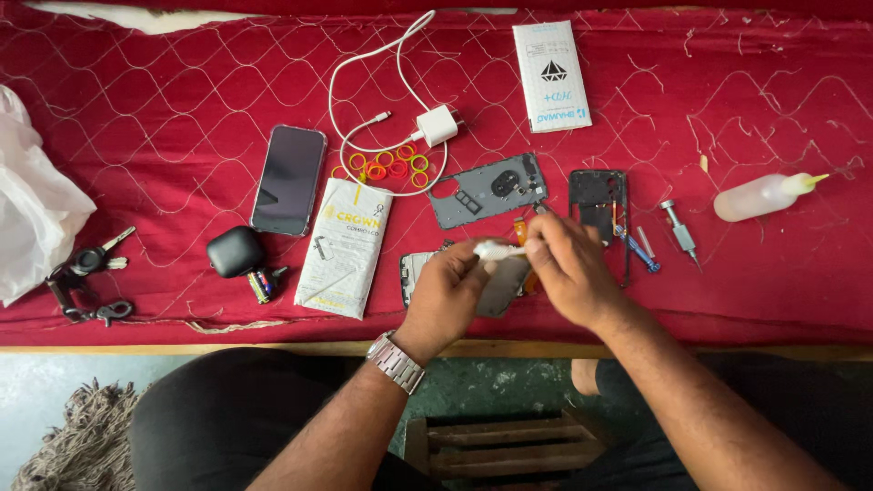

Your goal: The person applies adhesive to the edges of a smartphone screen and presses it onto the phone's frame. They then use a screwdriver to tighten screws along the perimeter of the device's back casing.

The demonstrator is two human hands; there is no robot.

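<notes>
Red quilted cloth [182,109] covers the bench in front of you, and your two hands meet just above its near edge. Your left hand [446,295], with a metal watch [396,362] on the wrist, has its grip pressed together on one end of a small white piece [496,250]; what kind of piece it is cannot be told. Your right hand [568,268] pinches the other end of it with thumb and fingertips, so both hands hold the same thing between them. Directly under your hands lies an opened phone [418,273], partly hidden by them, with an orange strip [520,227] showing beside your right fingers.

Just beyond your hands sit a grey phone back cover [486,191] and a black phone frame [596,200]. Right of the frame lie a blue-handled tool [641,253], a small metal screwdriver [680,235] and a clear squeeze bottle [764,195] lying on its side.

To the left are a white packet [344,247], a dark whole phone [289,179], a black earbud case [235,251] and a bunch of keys [86,273]. Farther back lie coloured rubber rings [391,165], a white charger with its cable [436,125] and a white box [551,75].
</notes>
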